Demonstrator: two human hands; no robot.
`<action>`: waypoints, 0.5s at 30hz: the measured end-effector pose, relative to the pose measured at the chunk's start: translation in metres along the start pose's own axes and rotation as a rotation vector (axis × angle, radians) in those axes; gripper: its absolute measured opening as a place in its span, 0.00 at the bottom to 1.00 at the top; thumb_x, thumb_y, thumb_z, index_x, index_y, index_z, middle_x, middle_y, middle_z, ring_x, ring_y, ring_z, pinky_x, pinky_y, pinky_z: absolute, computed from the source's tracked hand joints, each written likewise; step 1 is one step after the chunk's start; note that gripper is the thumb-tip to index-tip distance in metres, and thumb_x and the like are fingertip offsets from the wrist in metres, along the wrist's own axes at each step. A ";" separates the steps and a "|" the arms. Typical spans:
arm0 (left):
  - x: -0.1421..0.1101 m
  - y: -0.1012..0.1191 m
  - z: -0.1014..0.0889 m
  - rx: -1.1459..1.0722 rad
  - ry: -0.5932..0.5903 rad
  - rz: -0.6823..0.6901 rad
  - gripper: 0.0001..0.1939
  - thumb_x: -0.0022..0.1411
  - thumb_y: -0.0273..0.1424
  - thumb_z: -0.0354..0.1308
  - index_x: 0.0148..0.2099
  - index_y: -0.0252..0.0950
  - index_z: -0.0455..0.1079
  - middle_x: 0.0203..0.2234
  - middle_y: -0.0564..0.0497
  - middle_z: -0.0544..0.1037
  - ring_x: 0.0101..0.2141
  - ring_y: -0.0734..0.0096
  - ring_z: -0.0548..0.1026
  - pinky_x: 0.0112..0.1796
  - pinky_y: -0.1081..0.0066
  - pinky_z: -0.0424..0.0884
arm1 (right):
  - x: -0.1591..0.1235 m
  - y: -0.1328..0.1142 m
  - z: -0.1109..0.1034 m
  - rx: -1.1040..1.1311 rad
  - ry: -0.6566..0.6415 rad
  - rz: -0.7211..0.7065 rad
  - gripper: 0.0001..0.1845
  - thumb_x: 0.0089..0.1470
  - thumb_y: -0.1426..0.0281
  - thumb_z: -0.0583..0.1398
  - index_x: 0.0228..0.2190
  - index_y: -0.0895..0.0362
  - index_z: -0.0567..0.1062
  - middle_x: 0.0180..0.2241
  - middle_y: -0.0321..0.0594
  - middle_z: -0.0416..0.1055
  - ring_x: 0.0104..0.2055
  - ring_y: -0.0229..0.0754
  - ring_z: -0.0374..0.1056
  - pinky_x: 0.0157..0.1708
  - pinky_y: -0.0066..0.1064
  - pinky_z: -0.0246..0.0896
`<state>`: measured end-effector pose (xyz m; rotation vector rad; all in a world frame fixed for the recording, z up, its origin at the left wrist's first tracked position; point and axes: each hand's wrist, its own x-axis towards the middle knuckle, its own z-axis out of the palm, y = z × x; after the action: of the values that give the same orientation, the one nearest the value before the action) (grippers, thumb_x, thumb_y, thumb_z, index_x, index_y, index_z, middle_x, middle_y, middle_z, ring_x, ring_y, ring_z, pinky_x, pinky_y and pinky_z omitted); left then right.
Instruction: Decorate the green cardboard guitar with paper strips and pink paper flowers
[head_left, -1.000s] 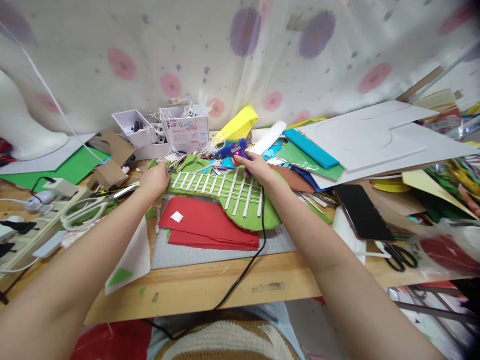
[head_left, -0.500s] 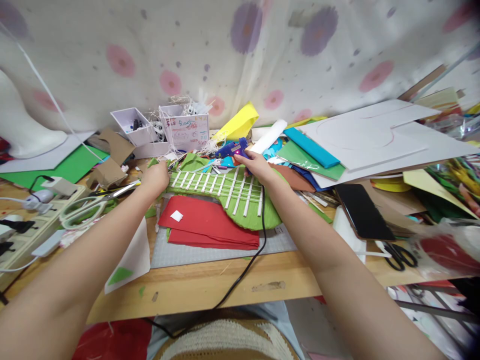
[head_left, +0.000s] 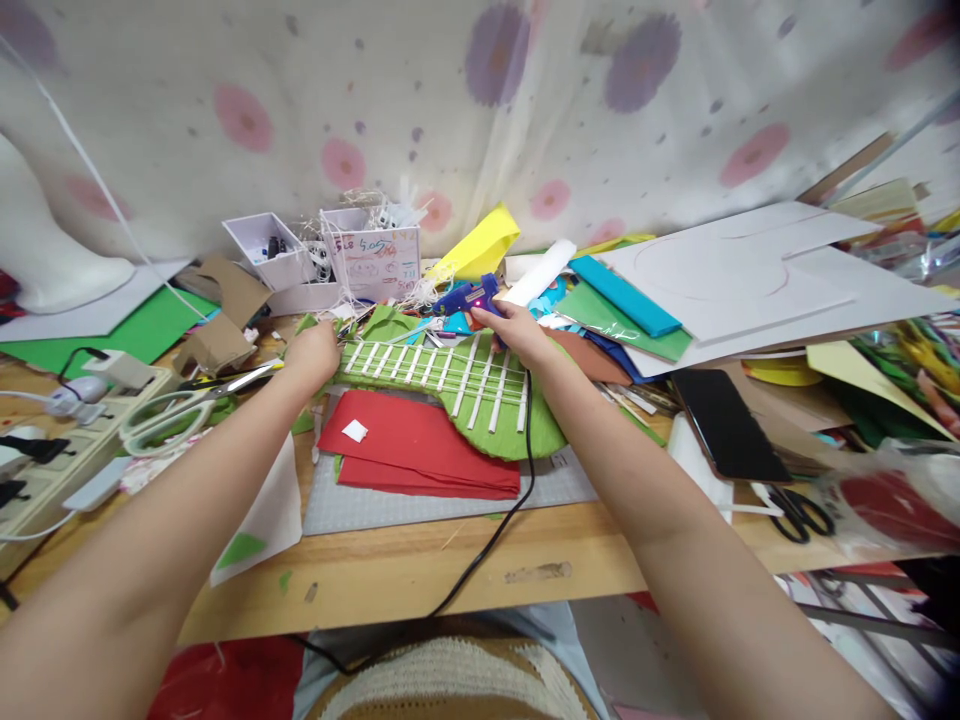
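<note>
A green paper guitar [head_left: 480, 430] with white strips across its neck and body lies over folded red paper [head_left: 420, 450] on a grey cutting mat [head_left: 360, 512]. My left hand [head_left: 313, 350] is closed at the far left tip of the neck, gripping its end; the fingertips are mostly hidden behind the hand. In my right hand [head_left: 517, 333] is a blue hot glue gun [head_left: 466, 295], its small light lit and its nozzle pointing left above the neck. The black cord [head_left: 491, 545] runs from it over the guitar body toward my lap.
White-handled scissors [head_left: 169, 420] and a power strip [head_left: 97, 440] lie on the left. Small white boxes [head_left: 375, 262] stand at the back. A phone [head_left: 727, 425], black scissors [head_left: 799, 515] and large white boards [head_left: 720, 265] are on the right. The wooden table's front edge [head_left: 420, 570] is near me.
Almost nothing differs. Both hands, the glue gun and the guitar hold their places, with only a slight shift of the whole view.
</note>
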<state>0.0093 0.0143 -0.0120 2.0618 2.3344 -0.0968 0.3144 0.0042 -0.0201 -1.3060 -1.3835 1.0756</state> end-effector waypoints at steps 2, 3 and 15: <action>-0.001 0.001 -0.001 -0.005 0.001 -0.005 0.14 0.61 0.32 0.53 0.49 0.34 0.68 0.45 0.32 0.78 0.47 0.47 0.77 0.44 0.60 0.70 | 0.000 0.001 0.000 0.000 0.001 -0.001 0.16 0.51 0.59 0.65 0.36 0.58 0.74 0.29 0.35 0.76 0.14 0.27 0.58 0.12 0.21 0.55; -0.001 0.001 -0.001 -0.006 0.004 -0.002 0.15 0.61 0.32 0.53 0.49 0.34 0.68 0.46 0.32 0.78 0.47 0.47 0.76 0.44 0.60 0.70 | 0.001 0.001 0.000 0.000 0.001 0.000 0.16 0.51 0.59 0.66 0.36 0.57 0.74 0.29 0.35 0.76 0.14 0.27 0.58 0.12 0.21 0.55; -0.002 0.001 0.004 0.054 0.024 0.025 0.17 0.62 0.31 0.50 0.52 0.32 0.67 0.45 0.32 0.78 0.46 0.50 0.77 0.44 0.61 0.71 | -0.001 -0.002 0.002 -0.013 -0.017 -0.004 0.12 0.54 0.62 0.64 0.36 0.58 0.74 0.29 0.35 0.74 0.13 0.26 0.59 0.12 0.21 0.55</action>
<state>0.0105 0.0122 -0.0158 2.1274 2.3444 -0.1366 0.3126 0.0031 -0.0187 -1.3055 -1.4069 1.0792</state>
